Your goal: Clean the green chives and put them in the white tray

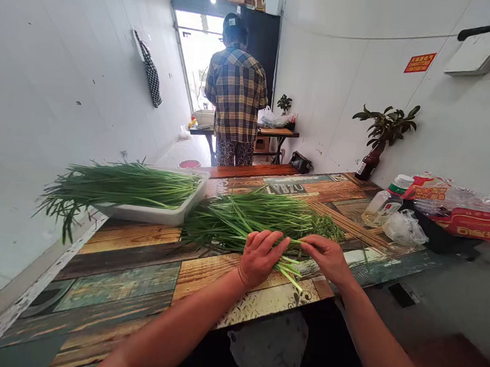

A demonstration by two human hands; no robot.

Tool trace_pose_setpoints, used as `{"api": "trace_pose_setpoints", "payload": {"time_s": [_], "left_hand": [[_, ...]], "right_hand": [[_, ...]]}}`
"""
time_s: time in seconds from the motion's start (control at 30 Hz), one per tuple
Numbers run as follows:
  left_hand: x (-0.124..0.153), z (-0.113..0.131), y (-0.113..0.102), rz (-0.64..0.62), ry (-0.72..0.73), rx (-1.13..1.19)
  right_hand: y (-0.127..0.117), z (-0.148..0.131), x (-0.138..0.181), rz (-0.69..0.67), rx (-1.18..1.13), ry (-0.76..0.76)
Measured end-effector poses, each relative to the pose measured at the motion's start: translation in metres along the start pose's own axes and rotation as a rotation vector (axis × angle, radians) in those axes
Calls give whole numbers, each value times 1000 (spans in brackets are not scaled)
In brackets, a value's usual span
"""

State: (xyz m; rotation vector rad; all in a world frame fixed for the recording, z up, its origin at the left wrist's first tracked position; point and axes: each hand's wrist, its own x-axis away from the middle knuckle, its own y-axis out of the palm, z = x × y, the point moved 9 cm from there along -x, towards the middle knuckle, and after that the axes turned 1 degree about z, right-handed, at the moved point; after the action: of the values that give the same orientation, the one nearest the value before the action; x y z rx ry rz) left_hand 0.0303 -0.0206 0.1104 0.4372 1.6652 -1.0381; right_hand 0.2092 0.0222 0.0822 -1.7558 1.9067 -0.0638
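Note:
My left hand (262, 258) is wrapped round a small bunch of garlic chives (290, 271), whose pale stem ends stick out below the fingers. To its right, my right hand (326, 257) pinches the end of a chive stem that runs across from the left hand. Just beyond both hands lies a loose pile of garlic chives (263, 213) on the wood-patterned table (137, 288). Small trimmed green bits (328, 227) sit at the pile's right end. On the left, a white plastic tray (154, 215) carries more chives, their leaves hanging over its left side.
Thin wooden skewers (351, 227) lie right of the pile. Behind them stand a plastic bottle (384, 201), a crumpled clear bag (405, 227), red packaging (477, 222) and a brown bottle with a plant (370, 161). A person in a plaid shirt (237, 93) stands at a far table, back turned.

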Motion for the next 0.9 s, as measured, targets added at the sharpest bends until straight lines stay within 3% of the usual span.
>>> {"api": "trace_pose_setpoints", "payload": {"time_s": [0.13,0.27,0.5,0.73,0.9], "left_hand": [[-2,7,-2,7,78,60],[-4,3,7,-39,49,-46],[0,-8,8,-5,-89,-154],[0,-8,25,-163,-40,8],[-4,-5,20,-146,8,38]], "right_hand": [[-16,14,-1,201,-71,56],[-7,9,-2,127,-167,71],[19,-4,8,-45,-298,85],[24,2,5,-4,-227,98],[29,-13,5,13,-207,84]]}}
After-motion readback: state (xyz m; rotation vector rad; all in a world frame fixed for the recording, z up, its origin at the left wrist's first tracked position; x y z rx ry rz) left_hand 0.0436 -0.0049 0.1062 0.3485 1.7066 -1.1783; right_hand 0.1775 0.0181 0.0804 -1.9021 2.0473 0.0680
